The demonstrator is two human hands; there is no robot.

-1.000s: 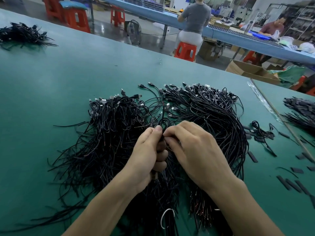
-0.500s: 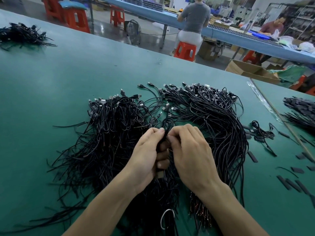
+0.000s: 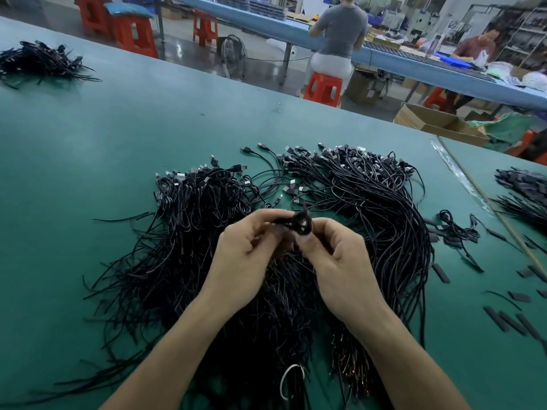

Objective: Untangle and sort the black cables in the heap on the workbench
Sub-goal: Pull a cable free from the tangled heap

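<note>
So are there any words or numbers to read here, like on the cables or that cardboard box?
No text can be read anywhere in this picture.
Plugs in the cable heap: pale marks, too small to read.
Cardboard box: plain sides, nothing legible.
Bundled cable pinched by the left hand and right hand: blurred, no print shows.
Far shelves: too blurred to read.

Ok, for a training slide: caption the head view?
Left hand and right hand pinch a looped black cable above the heap on the green workbench.
</note>
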